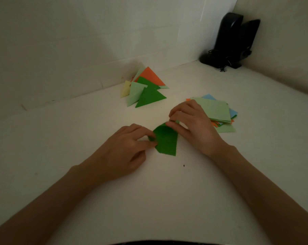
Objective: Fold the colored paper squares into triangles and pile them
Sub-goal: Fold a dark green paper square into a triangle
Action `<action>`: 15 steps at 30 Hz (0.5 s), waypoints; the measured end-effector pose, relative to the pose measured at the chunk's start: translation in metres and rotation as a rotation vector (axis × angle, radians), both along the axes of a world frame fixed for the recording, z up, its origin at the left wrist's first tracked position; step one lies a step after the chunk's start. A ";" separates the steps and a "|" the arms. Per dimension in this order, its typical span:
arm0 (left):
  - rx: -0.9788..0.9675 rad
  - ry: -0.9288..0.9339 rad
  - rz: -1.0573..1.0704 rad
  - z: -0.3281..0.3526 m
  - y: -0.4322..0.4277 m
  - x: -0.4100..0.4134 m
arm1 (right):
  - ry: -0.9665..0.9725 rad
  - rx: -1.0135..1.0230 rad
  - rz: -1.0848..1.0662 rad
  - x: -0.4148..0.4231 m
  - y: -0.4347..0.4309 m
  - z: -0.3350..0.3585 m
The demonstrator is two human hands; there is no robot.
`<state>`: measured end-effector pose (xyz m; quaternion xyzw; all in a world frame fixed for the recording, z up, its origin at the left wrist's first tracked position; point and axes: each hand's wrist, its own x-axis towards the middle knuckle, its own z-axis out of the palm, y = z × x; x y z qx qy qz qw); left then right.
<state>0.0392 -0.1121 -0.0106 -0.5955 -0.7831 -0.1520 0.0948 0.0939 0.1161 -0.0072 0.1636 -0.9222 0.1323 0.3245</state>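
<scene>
**Two corners pinched on one green sheet (167, 144)**

On the tabletop (96, 200), the left grip (130, 147) pinches its left corner and the right grip (190, 124) its far corner. It looks light, limp and easily creased, so corners suit. Beyond the sheet lies the triangle pile (146, 91).

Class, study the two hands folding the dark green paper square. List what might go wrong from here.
1. The dark green paper square is curled, unflattened, pinched by the left hand and the right hand; if its corners are misaligned, the crease may give a lopsided triangle.
2. The right hand is close by the stack of unfolded coloured paper squares and may knock it askew.
</scene>
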 end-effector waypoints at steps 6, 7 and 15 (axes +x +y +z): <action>0.022 -0.132 0.032 -0.009 -0.001 -0.008 | 0.004 -0.180 -0.105 0.004 -0.009 0.004; 0.030 -0.157 0.047 -0.011 -0.001 -0.008 | -0.060 -0.233 -0.069 0.007 -0.009 0.008; 0.072 -0.201 0.152 -0.008 0.007 -0.009 | -0.599 -0.139 0.101 0.021 -0.009 0.008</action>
